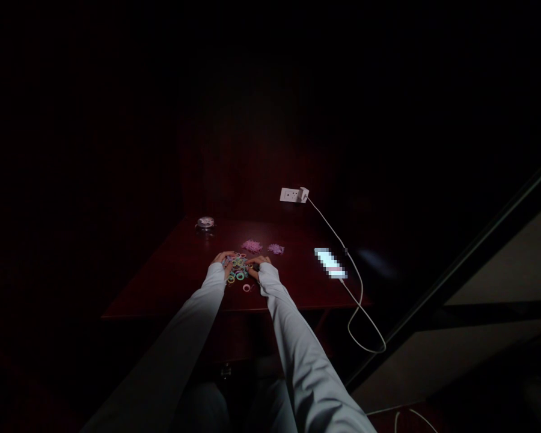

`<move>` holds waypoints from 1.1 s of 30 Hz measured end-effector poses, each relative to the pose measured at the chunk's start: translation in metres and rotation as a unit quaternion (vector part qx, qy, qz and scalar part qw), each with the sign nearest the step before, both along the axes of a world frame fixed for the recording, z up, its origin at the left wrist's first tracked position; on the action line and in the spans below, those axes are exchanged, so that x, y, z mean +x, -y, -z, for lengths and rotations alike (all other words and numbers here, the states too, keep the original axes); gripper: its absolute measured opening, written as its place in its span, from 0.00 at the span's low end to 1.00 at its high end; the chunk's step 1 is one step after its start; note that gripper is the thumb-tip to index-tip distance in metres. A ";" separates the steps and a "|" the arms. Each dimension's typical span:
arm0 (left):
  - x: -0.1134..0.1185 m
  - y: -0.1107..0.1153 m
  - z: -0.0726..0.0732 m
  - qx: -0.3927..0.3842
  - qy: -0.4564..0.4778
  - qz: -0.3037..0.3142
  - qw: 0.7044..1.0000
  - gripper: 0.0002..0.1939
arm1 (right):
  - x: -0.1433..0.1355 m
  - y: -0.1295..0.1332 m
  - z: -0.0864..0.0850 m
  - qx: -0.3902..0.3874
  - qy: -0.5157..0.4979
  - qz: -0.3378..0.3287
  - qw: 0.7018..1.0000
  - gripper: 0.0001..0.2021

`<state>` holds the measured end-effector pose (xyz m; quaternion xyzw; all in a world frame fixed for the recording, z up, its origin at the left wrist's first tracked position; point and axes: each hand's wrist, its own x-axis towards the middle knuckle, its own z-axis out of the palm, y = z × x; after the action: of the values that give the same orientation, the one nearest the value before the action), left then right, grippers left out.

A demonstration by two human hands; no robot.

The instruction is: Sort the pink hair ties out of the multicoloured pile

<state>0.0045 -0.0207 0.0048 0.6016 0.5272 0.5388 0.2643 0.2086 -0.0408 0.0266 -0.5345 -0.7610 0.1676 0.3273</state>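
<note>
A pile of small coloured rings (238, 263), green, yellow, blue and pink, lies near the front of the dark red table (162, 288). My left hand (224, 260) curves round the pile's left side, its fingers bent over the rings. From the right, my right hand (258, 264) touches the pile with bent fingers; whether it grips a ring is too small to tell. One pink ring (246, 288) lies apart, in front of the pile. Behind my hands are a heap of small pink pieces (251, 246) and a smaller purple heap (276, 248).
A round clear container (205, 223) stands at the table's back left. On the right lies a lit phone (330, 263), its white cable (362, 288) looping past the table's edge up to a charger (303, 194) in the wall socket (289, 195).
</note>
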 end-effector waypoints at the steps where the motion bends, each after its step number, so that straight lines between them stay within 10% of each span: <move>1: -0.002 -0.002 0.001 0.002 0.001 0.006 1.000 0.11 | 0.000 0.000 0.000 -0.001 0.002 0.001 1.000 0.08; 33: -0.001 -0.009 0.012 0.029 0.019 0.043 0.998 0.08 | 0.000 -0.008 0.005 0.010 -0.041 0.032 0.999 0.05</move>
<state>0.0040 -0.0116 -0.0071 0.6210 0.4801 0.5527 0.2798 0.2084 -0.0327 0.0221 -0.5483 -0.7310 0.1713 0.3683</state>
